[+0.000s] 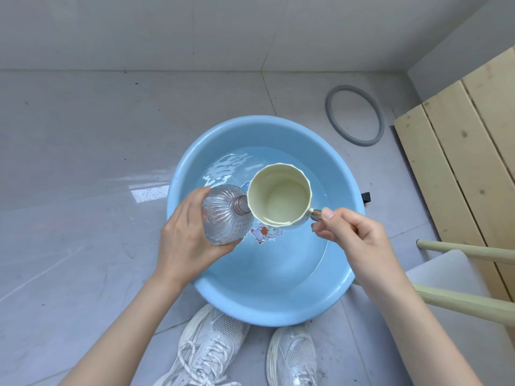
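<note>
The ribbed clear bottle (223, 215) is gripped round its body by the left hand (184, 235), its neck just beside the pale cup (278, 199), whose handle is pinched by the right hand (351, 235), over the water-filled blue basin (250, 305). The bottle is judged light, crushable and slippery, and is best held at the ribs.

One blue basin (211, 296), one clear bottle (223, 215), one cream cup (278, 201), one grey ring (354, 115), two white shoes (206, 346), two hands (189, 235).
</note>
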Motion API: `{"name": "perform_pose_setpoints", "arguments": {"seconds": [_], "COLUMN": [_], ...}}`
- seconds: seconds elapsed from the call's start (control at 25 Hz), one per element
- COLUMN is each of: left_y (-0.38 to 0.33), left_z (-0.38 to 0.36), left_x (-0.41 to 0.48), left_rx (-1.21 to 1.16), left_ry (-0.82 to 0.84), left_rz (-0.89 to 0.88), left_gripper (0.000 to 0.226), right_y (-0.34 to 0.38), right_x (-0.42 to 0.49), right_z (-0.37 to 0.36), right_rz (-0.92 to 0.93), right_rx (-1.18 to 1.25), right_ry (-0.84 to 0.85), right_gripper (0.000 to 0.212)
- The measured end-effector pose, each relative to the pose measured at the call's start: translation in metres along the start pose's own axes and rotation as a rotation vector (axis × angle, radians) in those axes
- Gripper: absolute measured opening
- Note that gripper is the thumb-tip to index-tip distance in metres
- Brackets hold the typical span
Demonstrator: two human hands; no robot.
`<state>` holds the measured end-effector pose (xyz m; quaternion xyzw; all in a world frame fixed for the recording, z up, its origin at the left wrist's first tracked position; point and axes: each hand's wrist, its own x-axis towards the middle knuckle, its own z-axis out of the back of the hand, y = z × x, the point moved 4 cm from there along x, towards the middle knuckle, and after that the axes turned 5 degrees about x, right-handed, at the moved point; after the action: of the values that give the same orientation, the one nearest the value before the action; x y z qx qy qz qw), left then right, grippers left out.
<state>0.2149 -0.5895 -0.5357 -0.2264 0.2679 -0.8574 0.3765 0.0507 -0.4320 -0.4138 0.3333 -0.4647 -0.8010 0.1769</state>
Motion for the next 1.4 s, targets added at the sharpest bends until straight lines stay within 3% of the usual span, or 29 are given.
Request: {"name": "perform_pose_setpoints", "arguments": {"seconds": [0.2,0.44,1.4], "left_y": [0.000,0.001,0.001], "left_z": [-0.001,0.000,-0.001], "left_x": [0.000,0.000,-0.001], "left_rx": [-0.004,-0.001,0.006], "left_ry": [-0.008,-0.022,0.001], "left_rz": [-0.012,-0.049,-0.044], "left_gripper": [0.097,0.099,0.106], "right_y": [0.009,0.017,0.029], "right_x": [-0.003,-0.004,-0.005], "right_z": [-0.003,-0.005,-0.006], "right_rz": [0.035,0.037,0.138], "right_rx": [-0.069,-0.067,-0.102], "right_ry": [-0.015,-0.039,-0.067], "right_gripper": [0.063,0.034,0.024]}}
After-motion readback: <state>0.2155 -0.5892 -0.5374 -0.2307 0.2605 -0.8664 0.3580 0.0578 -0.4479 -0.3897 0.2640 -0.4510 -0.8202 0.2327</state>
